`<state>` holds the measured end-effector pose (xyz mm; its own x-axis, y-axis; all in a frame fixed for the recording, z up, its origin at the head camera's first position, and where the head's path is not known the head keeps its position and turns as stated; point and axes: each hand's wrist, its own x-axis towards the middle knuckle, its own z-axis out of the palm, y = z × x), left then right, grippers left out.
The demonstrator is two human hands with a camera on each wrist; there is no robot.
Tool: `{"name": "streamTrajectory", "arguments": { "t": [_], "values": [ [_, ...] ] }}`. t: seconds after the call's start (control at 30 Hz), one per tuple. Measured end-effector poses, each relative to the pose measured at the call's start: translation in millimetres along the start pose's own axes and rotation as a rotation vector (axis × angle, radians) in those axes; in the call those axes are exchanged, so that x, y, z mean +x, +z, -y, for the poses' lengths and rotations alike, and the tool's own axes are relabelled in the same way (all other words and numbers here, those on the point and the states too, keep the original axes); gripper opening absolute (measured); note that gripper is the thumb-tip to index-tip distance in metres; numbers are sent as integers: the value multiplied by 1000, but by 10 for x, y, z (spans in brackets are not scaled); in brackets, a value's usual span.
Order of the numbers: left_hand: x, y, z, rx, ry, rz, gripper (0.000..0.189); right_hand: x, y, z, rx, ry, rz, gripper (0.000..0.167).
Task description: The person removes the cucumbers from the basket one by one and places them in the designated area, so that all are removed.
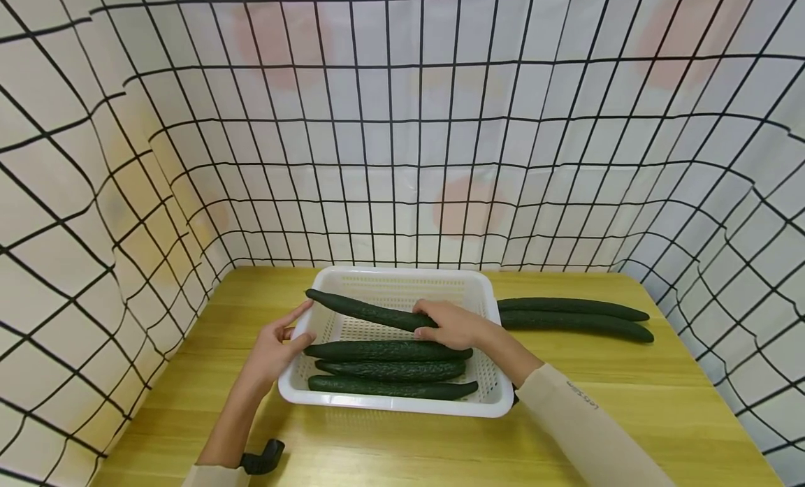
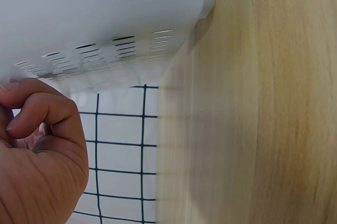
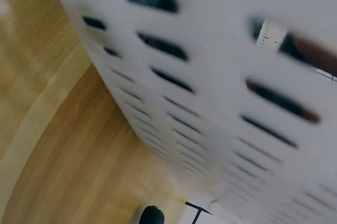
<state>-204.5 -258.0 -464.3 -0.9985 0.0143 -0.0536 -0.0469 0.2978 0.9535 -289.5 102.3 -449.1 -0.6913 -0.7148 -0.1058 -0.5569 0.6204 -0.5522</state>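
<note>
A white slotted plastic basket (image 1: 396, 404) sits on the table in the head view. My right hand (image 1: 451, 324) reaches over its right side and grips a dark green cucumber (image 1: 365, 310) near one end. That cucumber slants across the basket, its far tip at the left rim. Three more cucumbers (image 1: 390, 350) lie side by side along the basket's front half. My left hand (image 1: 272, 351) holds the left rim, thumb on top; in the left wrist view its curled fingers (image 2: 45, 110) are by the basket's outer wall. The right wrist view shows mostly the slotted side wall (image 3: 210, 103).
Two long cucumbers (image 1: 575, 323) lie on the wooden table (image 1: 629, 396) right of the basket, close to its wall. A black wire grid (image 1: 390, 120) backed by white cloth encloses the back and sides. A black device (image 1: 264, 458) is on the left wrist.
</note>
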Motion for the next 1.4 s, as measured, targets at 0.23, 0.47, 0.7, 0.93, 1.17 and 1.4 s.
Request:
{"name": "streamTrajectory", "arguments": {
  "t": [0.23, 0.47, 0.7, 0.93, 1.17, 1.4],
  "values": [
    [6, 5, -12, 4, -7, 4, 67, -7, -23, 19, 64, 0, -126, 59],
    [-16, 7, -22, 7, -12, 3, 67, -57, -21, 44, 58, 1, -291, 63],
    [-38, 21, -6, 10, -22, -7, 65, -178, -78, 75, -5, 8, -371, 57],
    [-2, 12, -24, 5, -17, -7, 65, -341, -225, 117, -32, -2, -441, 51],
    [1, 31, -38, 10, -9, -12, 64, -546, -310, 42, -52, 34, -475, 54],
    [-29, 14, -26, 16, -11, -20, 64, -730, -340, -120, -94, 57, -480, 54]
  ]
}}
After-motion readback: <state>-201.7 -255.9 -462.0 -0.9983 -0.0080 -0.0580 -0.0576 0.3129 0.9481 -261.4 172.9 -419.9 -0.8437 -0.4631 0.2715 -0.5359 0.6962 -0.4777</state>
